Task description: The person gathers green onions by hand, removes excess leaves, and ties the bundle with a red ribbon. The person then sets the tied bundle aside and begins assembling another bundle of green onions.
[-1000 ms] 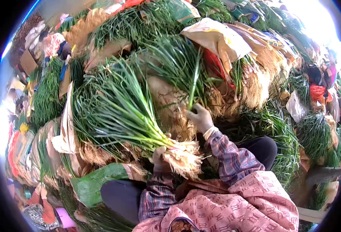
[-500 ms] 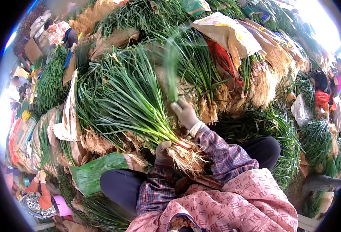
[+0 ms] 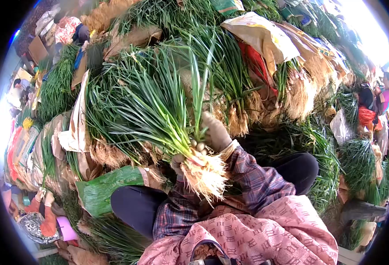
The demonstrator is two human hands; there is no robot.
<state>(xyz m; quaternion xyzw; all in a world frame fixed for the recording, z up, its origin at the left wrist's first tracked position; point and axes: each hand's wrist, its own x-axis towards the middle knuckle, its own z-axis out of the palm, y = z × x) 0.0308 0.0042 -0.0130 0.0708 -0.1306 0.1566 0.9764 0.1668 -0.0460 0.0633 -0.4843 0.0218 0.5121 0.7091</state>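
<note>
Left hand (image 3: pixel 176 163) curled in a grip; right hand (image 3: pixel 217 131) just beyond and right of that grip; left forearm (image 3: pixel 176 210) behind it; right forearm (image 3: pixel 258 179) slanting in from its right

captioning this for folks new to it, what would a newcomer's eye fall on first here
Probably the big green bunch at the centre, its pale, shaggy roots toward the wearer, the left hand gripping it just above them and the right hand beside it. Next, perhaps, the pink patterned garment along the bottom, and the bright red material beneath a pale sack at upper right.
</note>
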